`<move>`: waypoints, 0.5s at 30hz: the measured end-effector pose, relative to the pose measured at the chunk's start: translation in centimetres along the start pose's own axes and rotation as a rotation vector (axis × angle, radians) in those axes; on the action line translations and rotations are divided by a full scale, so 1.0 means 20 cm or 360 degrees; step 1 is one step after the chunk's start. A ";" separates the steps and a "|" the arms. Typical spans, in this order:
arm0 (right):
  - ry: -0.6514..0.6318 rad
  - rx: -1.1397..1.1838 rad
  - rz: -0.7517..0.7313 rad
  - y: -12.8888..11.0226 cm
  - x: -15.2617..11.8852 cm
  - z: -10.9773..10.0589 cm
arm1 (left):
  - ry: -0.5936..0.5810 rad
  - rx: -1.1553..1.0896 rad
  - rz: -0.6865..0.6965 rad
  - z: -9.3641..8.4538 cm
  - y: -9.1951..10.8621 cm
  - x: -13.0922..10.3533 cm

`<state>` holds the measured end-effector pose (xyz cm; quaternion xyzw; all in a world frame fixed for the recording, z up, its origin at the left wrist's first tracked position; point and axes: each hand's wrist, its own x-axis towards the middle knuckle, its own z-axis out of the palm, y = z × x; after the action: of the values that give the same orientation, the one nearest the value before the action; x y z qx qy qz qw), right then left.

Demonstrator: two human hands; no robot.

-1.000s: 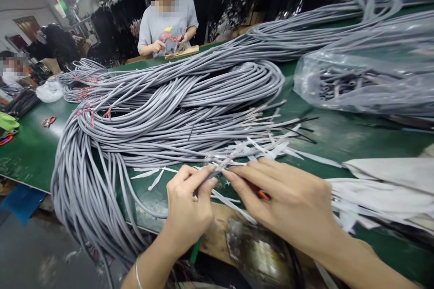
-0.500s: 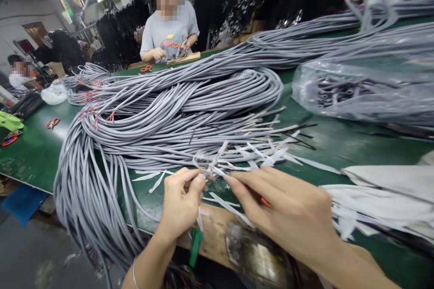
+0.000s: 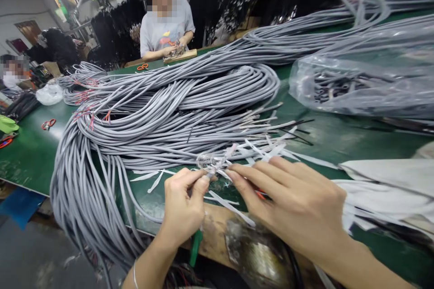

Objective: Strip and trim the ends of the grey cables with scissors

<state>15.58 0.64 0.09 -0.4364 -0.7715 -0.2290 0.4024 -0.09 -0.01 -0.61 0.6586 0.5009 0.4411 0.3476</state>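
Note:
My left hand (image 3: 185, 201) pinches a grey cable (image 3: 210, 174) near its stripped end, thumb against forefinger. Just right of it, my right hand (image 3: 288, 194) has thumb and forefinger closed on a thin white strip (image 3: 222, 173) at that end. A small orange-red part (image 3: 260, 194) shows under the right palm; the rest of that object is hidden. Loose pale shielding and clear film (image 3: 206, 160) lie just beyond the fingertips. Behind both hands spreads a large bundle of grey cables (image 3: 162, 117), some with stripped pale ends.
White strip scraps (image 3: 312, 159) litter the green table (image 3: 318, 137). A clear plastic bag (image 3: 366, 90) of dark parts lies right. Orange-handled scissors (image 3: 48, 124) lie left. Across the table a person (image 3: 167, 31) handles small parts. Cables hang over the front edge.
My right fingertips have moved slightly right, away from the left hand, drawing the white strip outward. The left hand keeps its pinch. The view has shifted a little.

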 end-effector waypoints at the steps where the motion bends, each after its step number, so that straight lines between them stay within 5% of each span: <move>1: 0.0001 -0.0030 -0.0016 0.00 0.00 0.00 | 0.0011 0.0035 0.0026 0.00 0.00 0.00; 8: -0.0037 0.0035 -0.0048 -0.01 0.00 -0.01 | 0.0023 0.0123 0.0077 0.01 0.00 0.00; 15: -0.0018 0.0518 0.0014 -0.01 0.00 0.01 | -0.0200 -0.0445 -0.0212 0.01 -0.05 0.01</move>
<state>15.23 0.72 -0.08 -0.3701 -0.7986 -0.0969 0.4645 -0.31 0.41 -1.48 0.5954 0.4544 0.4406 0.4948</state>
